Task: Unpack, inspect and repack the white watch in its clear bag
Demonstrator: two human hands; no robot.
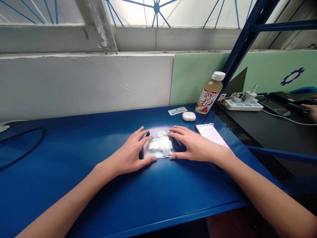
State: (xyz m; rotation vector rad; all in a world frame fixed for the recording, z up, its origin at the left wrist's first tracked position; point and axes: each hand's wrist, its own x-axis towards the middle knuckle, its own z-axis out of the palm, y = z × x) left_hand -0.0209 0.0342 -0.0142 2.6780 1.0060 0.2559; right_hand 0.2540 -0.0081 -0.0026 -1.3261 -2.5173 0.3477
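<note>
In the head view, the clear packet point(149, 153) lies flat on the blue bench point(128, 201) between your hands, its white contents point(160, 144) hard to make out under glare, a placing that seems meant to let both sides be steadied together. Your left hand point(135, 149) and right hand point(190, 142) flank it, fingers spread and lightly curved at its edges, neither closed around it

Bare forearms point(250, 175), slim fingers point(147, 161), spot point(69, 201) on left forearm point(83, 188).
</note>
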